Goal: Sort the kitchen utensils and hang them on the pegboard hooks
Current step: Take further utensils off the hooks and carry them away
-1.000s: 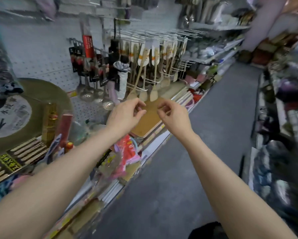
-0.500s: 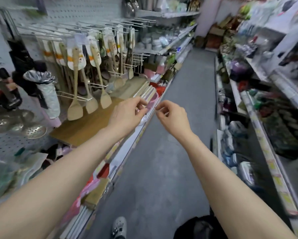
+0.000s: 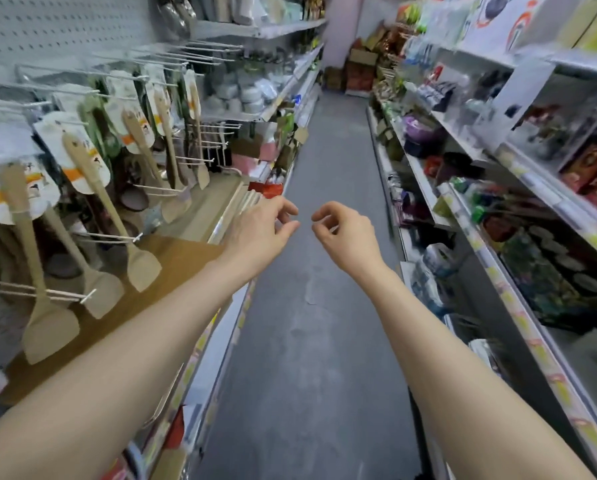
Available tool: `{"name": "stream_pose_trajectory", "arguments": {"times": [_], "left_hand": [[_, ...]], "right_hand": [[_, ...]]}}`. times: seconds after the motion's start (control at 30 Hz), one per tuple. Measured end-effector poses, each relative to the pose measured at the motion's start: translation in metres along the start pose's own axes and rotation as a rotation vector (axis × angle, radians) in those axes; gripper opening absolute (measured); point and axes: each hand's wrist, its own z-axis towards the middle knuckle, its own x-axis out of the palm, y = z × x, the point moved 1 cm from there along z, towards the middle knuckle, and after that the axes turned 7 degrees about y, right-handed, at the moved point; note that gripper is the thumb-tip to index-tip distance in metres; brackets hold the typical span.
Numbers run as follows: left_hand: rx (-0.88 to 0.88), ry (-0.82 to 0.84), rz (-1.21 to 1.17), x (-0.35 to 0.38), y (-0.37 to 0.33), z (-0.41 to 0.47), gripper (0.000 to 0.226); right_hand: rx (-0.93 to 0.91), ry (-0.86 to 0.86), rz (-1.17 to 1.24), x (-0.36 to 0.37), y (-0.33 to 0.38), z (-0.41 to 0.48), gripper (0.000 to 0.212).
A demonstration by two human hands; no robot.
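Shop aisle (image 3: pixel 324 341), blurred shelf goods (image 3: pixel 539 271), spatulas (image 3: pixel 142 266) hanging

Bright, even overhead light with soft shadows; wide-angle bending and motion blur smear the edges, centre sharper.

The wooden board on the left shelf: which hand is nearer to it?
Left. The left hand hovers just past the right edge of the wooden board; the right hand is farther right, over the aisle floor.
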Motion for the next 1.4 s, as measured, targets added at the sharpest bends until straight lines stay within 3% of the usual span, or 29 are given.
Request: {"name": "stream_pose_trajectory", "arguments": {"times": [0.33,0.8,1.4], "left_hand": [[0.029,0.03,-0.032,0.045,0.019,0.126,0.015],[-0.037,-0.082,-0.017,0.13,0.023,0.365,0.016],[-0.147,-0.143,-0.049,0.144,0.144,0.601,0.015]], "right_hand": [[0.054,-0.02,-0.009,-0.002,-0.059,0.123,0.012],[-0.134,0.041,-0.038,-0.041,-0.16,0.361,0.009],[-0.211,0.147,-0.044,0.04,-0.178,0.635,0.011]]}}
